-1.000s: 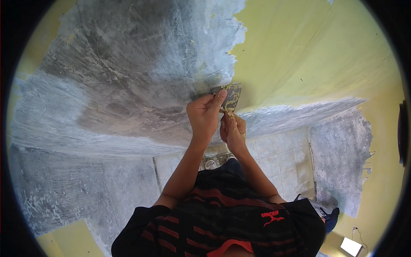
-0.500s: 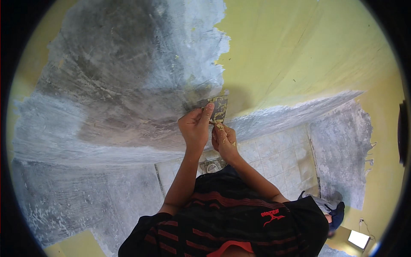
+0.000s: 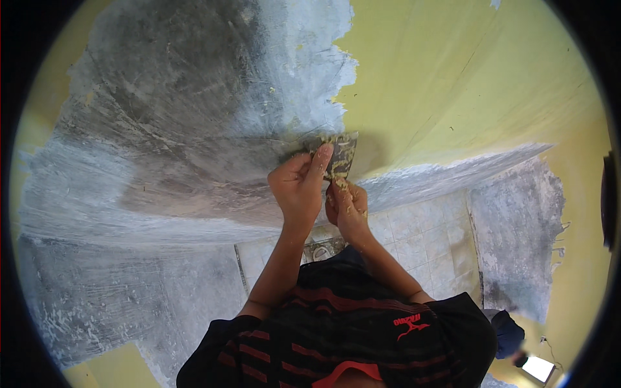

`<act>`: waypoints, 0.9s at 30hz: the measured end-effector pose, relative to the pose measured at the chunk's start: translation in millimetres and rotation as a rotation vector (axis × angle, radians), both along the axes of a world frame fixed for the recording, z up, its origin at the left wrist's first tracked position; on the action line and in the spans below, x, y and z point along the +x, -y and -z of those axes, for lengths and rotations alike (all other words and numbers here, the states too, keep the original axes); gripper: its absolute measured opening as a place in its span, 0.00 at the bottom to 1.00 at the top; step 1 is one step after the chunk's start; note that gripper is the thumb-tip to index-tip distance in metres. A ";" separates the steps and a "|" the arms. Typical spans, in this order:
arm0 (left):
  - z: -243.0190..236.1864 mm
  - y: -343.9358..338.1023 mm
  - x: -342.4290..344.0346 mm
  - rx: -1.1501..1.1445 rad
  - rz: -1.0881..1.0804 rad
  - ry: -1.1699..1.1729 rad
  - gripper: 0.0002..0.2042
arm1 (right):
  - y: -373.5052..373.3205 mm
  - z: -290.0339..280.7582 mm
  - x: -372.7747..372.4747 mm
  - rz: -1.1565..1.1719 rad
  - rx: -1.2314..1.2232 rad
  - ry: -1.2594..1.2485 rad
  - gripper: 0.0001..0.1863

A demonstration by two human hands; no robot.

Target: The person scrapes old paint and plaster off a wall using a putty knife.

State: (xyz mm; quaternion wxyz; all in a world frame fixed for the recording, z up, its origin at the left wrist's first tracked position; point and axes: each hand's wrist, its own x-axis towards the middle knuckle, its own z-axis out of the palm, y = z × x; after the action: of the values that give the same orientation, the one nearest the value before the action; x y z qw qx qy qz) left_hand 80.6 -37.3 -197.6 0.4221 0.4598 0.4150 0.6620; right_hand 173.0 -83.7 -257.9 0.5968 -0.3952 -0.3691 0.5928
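A metal scraper blade (image 3: 341,155) flecked with yellow flakes rests against the wall at the ragged edge between yellow paint (image 3: 440,71) and stripped grey-white plaster (image 3: 194,84). My left hand (image 3: 294,191) is closed, its thumb pressing on the blade from the left. Just below, my right hand (image 3: 349,207) is closed around the scraper's handle, which it largely hides; yellow flakes stick to its thumb and fingers.
Below me lies a tiled floor (image 3: 414,239). At lower right, partly behind my shoulder, is another person (image 3: 506,333) in dark blue, near a bright white rectangle (image 3: 538,368) with a cord (image 3: 551,349). A dark object (image 3: 607,200) sits at the right rim.
The scraper and both my hands shifted down and left, then slightly back up. The other person at lower right has moved, bringing a dark shape beside the white rectangle.
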 end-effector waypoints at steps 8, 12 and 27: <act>14.1 3.0 -12.4 0.005 0.013 -0.073 0.14 | 5.0 18.4 -2.6 -0.059 -0.019 -0.027 0.21; 30.7 8.4 -18.8 -0.045 0.008 -0.084 0.18 | 7.8 36.9 -2.9 -0.086 -0.053 0.012 0.19; 37.9 3.2 -24.5 -0.051 0.025 -0.125 0.19 | 9.9 43.0 -18.6 -0.059 -0.084 -0.046 0.23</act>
State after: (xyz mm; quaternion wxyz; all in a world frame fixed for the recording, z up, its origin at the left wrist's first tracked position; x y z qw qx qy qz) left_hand 56.1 -40.6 -235.5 0.4151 0.4945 0.4513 0.6160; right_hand 154.4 -93.6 -300.9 0.5700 -0.3953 -0.3416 0.6342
